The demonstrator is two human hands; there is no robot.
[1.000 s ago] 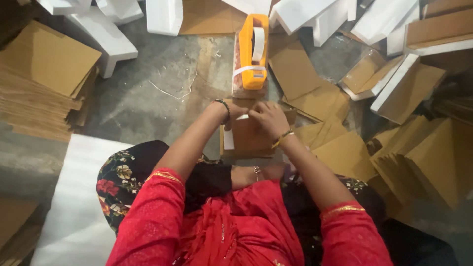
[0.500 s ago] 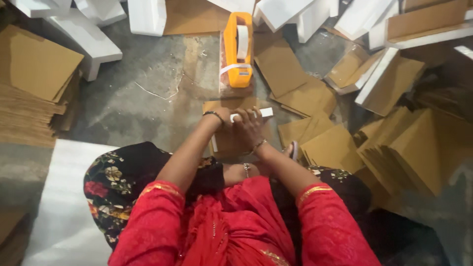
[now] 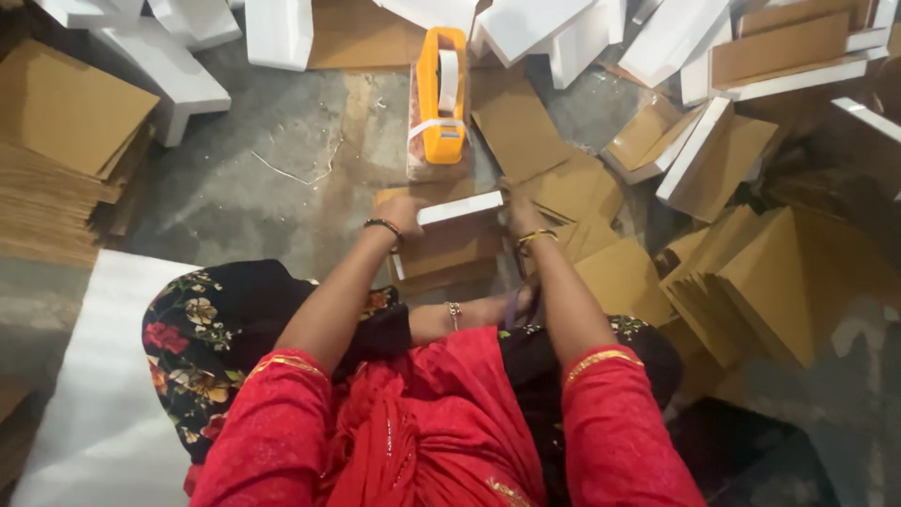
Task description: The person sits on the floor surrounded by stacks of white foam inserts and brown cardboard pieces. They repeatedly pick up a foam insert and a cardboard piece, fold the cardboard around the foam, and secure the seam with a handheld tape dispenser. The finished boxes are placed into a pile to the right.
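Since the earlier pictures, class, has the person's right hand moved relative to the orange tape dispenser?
Yes. The right hand has moved out to the right, away from the left hand; it now sits right of the orange tape dispenser, at the end of a white strip.

One orange tape dispenser (image 3: 441, 94), two hands (bangled), one white foam sheet (image 3: 103, 394), many cardboard flats.

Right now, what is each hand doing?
Left hand: closed on the left end of the white strip.
Right hand: closed on the strip's right end.
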